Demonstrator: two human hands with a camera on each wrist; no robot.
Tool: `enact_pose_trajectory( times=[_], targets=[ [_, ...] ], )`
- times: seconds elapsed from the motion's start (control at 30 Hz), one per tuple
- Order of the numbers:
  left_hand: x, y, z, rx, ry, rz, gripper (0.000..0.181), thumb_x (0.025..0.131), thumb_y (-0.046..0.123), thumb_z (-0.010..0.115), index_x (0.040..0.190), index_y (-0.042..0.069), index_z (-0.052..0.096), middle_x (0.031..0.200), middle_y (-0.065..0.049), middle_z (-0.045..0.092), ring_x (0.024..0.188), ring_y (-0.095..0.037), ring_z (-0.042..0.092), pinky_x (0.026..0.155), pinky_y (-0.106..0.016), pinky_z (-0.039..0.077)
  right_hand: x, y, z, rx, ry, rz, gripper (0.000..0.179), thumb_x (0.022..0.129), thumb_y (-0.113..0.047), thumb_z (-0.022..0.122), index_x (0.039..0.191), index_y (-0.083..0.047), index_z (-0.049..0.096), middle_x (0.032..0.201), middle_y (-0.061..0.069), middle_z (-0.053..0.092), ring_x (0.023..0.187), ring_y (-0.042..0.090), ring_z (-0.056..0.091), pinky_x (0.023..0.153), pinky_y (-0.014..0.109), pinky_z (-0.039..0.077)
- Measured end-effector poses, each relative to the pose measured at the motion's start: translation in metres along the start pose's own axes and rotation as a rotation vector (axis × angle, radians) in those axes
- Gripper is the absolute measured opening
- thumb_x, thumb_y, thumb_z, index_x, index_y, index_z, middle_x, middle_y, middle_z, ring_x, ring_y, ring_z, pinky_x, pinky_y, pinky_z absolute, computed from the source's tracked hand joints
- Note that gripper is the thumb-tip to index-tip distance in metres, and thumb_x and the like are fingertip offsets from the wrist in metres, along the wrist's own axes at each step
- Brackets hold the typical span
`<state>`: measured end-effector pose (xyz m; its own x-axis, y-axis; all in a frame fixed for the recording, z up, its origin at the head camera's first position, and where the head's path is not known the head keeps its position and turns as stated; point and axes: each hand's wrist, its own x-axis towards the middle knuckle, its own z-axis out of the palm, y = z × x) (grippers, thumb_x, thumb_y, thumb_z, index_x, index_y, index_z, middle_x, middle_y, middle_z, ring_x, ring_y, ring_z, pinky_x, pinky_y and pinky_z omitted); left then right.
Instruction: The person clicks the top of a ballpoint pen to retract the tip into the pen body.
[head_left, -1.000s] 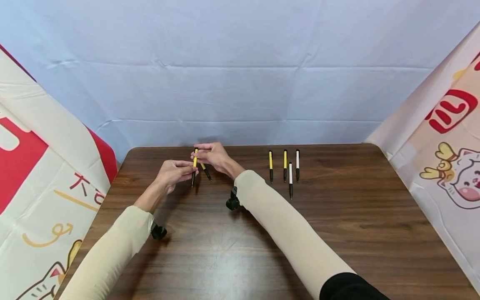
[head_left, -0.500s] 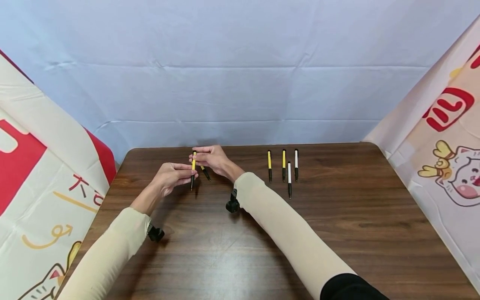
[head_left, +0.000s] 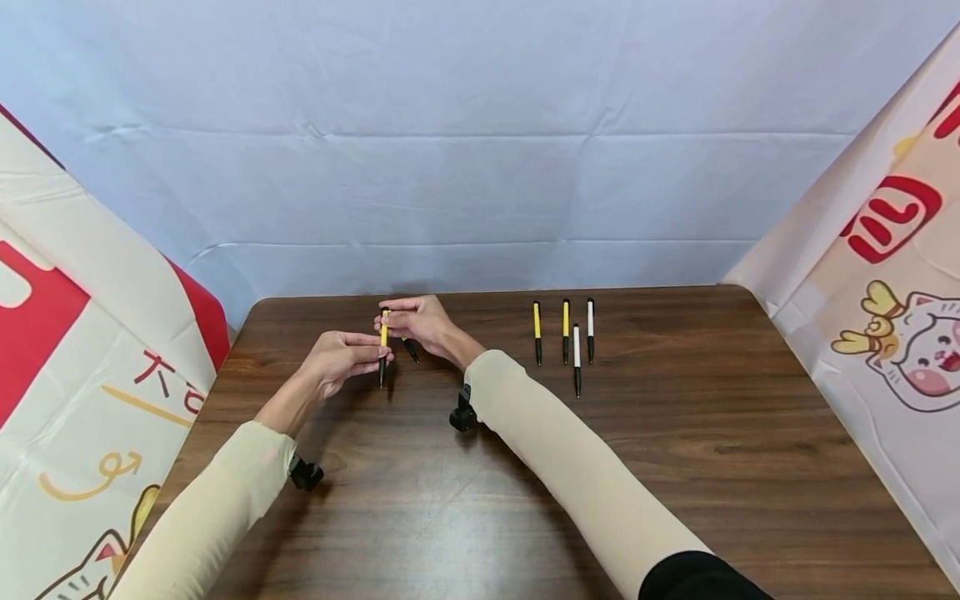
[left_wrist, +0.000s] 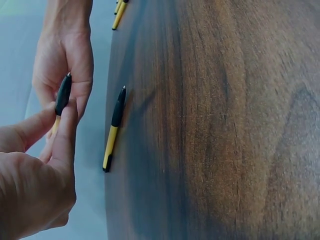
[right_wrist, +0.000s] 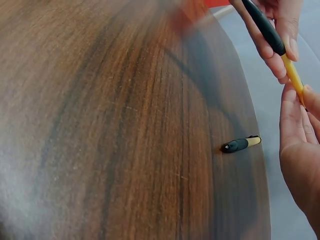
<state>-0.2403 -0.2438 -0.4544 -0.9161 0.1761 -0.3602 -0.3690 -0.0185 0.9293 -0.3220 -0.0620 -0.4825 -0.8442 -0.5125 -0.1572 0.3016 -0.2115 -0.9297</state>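
1. A yellow-and-black pen (head_left: 384, 340) is off the counter (head_left: 675, 450), held between my two hands near the far edge, left of centre. Its black, pointed end is toward me, its yellow end away from me.
2. My left grip (head_left: 333, 364) pinches it between thumb and fingers, around where the yellow meets the black.
3. My right grip (head_left: 426, 323) pinches the yellow end, thumb on one side and fingers on the other, so both hands hold the same pen.
4. Just under my right fingers, a loose yellow pen (left_wrist: 115, 129) lies slanted on the counter. From the head view my right hand covers part of it; the left wrist view shows it whole, close to the far edge.
5. Well to the right of my hands, four more pens lie roughly parallel, apart from each other: a left yellow pen (head_left: 537, 333), a second yellow pen (head_left: 566, 332), a far white pen (head_left: 590, 331) and a near white pen (head_left: 577, 360). The near one sits closer to me, between the second yellow and the far white.
6. My pale right sleeve (head_left: 555, 442) reaches over the counter, between those pens and my left arm.
7. Beyond the far edge hangs a creased pale-blue cloth (head_left: 480, 167).
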Motion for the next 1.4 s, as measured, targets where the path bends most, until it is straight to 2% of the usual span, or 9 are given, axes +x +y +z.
enact_pose_trajectory(
  times=[0.13, 0.23, 0.37, 0.47, 0.8, 1.1, 1.4],
  targets=[
    [-0.001, 0.001, 0.000, 0.007, 0.011, 0.002, 0.046, 0.101, -0.009, 0.064, 0.141, -0.024, 0.049, 0.098, -0.012, 0.081, 0.092, -0.018, 0.080, 0.083, -0.027, 0.064, -0.001, 0.001, 0.001, 0.013, 0.010, -0.006, 0.041, 0.099, 0.008, 0.069, 0.139, 0.009, 0.063, 0.115, 0.026, 0.076, 0.094, 0.021, 0.079, 0.094, 0.038, 0.063],
    [-0.001, 0.001, 0.000, 0.013, 0.018, 0.004, 0.043, 0.101, -0.009, 0.065, 0.139, -0.023, 0.052, 0.098, -0.013, 0.081, 0.094, -0.020, 0.080, 0.084, -0.028, 0.064, -0.002, 0.001, 0.002, 0.014, 0.024, -0.017, 0.036, 0.097, 0.008, 0.071, 0.133, 0.006, 0.069, 0.110, 0.025, 0.078, 0.094, 0.023, 0.080, 0.100, 0.046, 0.060],
    [-0.002, -0.001, 0.000, 0.009, 0.011, -0.001, 0.042, 0.101, -0.009, 0.065, 0.138, -0.024, 0.052, 0.095, -0.011, 0.081, 0.091, -0.019, 0.080, 0.085, -0.029, 0.064, -0.003, 0.002, 0.003, 0.004, 0.023, -0.029, 0.035, 0.097, 0.009, 0.071, 0.132, 0.007, 0.069, 0.108, 0.025, 0.078, 0.092, 0.022, 0.079, 0.107, 0.055, 0.053],
    [-0.004, -0.003, -0.001, 0.006, 0.008, -0.013, 0.044, 0.101, -0.009, 0.065, 0.139, -0.024, 0.050, 0.093, -0.009, 0.080, 0.088, -0.016, 0.079, 0.083, -0.028, 0.065, -0.004, 0.003, 0.004, -0.005, 0.015, -0.026, 0.037, 0.098, 0.009, 0.070, 0.134, 0.009, 0.067, 0.110, 0.026, 0.077, 0.092, 0.023, 0.079, 0.109, 0.057, 0.051],
    [-0.012, -0.008, -0.008, 0.003, 0.008, -0.025, 0.045, 0.101, -0.009, 0.064, 0.140, -0.025, 0.048, 0.094, -0.009, 0.080, 0.088, -0.016, 0.079, 0.082, -0.027, 0.065, -0.006, 0.008, 0.013, -0.043, 0.014, -0.020, 0.046, 0.097, 0.009, 0.071, 0.143, 0.009, 0.061, 0.111, 0.025, 0.077, 0.105, 0.032, 0.078, 0.105, 0.053, 0.055],
    [-0.019, -0.016, -0.017, 0.043, -0.009, -0.052, 0.047, 0.102, -0.005, 0.065, 0.141, -0.025, 0.047, 0.096, -0.010, 0.081, 0.091, -0.015, 0.079, 0.081, -0.024, 0.064, -0.007, 0.017, 0.024, -0.091, 0.044, -0.008, 0.051, 0.095, 0.011, 0.072, 0.145, 0.007, 0.059, 0.108, 0.025, 0.078, 0.103, 0.033, 0.078, 0.094, 0.043, 0.063],
    [-0.024, -0.026, -0.025, 0.076, 0.018, -0.069, 0.043, 0.102, -0.004, 0.066, 0.138, -0.024, 0.051, 0.097, -0.011, 0.081, 0.091, -0.015, 0.079, 0.080, -0.024, 0.064, -0.012, 0.026, 0.031, -0.155, 0.084, -0.004, 0.052, 0.093, 0.009, 0.076, 0.142, 0.007, 0.062, 0.106, 0.022, 0.079, 0.100, 0.030, 0.079, 0.086, 0.035, 0.065]
  ],
)
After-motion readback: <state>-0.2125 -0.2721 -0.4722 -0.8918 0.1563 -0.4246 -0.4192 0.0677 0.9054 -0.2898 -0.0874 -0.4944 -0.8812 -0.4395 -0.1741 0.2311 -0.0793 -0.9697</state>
